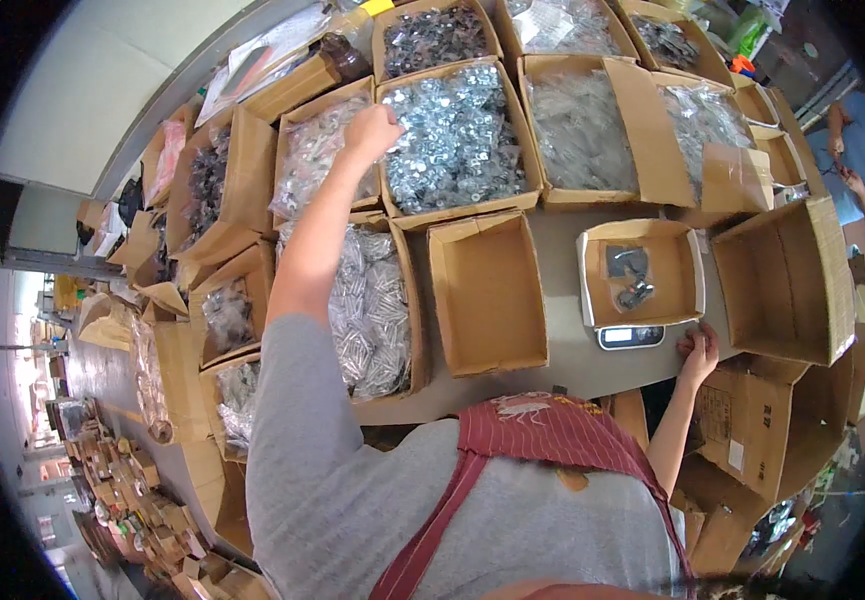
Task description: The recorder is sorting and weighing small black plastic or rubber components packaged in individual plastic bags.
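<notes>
My left hand [372, 132] reaches far out over the near-left corner of a carton of small bluish-silver metal parts [457, 135]. Its fingers are bent closed; whatever lies between them is hidden. Just left of that hand is a carton of parts in clear plastic bags [320, 145]. My right hand [699, 350] rests low at the table's front edge, fingers loosely curled and apart, with nothing seen in it. Beside it is a small scale with a lit display [630, 337]. On the scale stands a shallow white-edged box [692, 275], holding a small clear bag of dark parts [629, 278].
A bare open carton [487, 335] stands mid-table, right of a carton of silvery tube-shaped parts [370, 310]. More cartons of bagged parts [582, 130] line the back. An open carton [787, 285] stands at right. Another person [862, 160] is at far right.
</notes>
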Motion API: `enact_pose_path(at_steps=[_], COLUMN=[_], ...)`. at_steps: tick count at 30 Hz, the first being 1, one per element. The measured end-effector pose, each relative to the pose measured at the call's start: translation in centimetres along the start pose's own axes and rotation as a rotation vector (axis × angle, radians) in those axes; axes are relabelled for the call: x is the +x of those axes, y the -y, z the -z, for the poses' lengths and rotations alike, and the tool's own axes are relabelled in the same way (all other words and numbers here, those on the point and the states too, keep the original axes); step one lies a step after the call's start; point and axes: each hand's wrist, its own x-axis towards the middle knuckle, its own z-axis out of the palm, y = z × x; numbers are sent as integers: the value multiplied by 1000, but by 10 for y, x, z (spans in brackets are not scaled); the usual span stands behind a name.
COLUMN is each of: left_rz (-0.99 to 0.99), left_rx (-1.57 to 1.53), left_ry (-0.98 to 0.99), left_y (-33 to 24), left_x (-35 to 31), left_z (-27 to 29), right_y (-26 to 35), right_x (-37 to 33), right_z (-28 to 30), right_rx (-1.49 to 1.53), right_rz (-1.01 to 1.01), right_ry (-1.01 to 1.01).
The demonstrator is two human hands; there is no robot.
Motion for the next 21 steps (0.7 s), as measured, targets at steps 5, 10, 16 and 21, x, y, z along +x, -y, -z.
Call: enact_pose_path(at_steps=[5, 10, 16, 21], left_rz=[-101, 16, -571, -784], left_rx=[-433, -1151, -1013, -827], left_ry=[-33, 478, 691, 666], left_y=[1, -102, -254, -322], left_x=[-6, -59, -115, -128], left_z=[2, 22, -28, -81], right_y=[21, 7, 21, 8], right_x=[1, 15, 19, 18], right_z=[-6, -1, -28, -17], right_rx=[16, -149, -854, -797], right_rz=[-141, 30, 288, 437], right_ry=[5, -70, -194, -169])
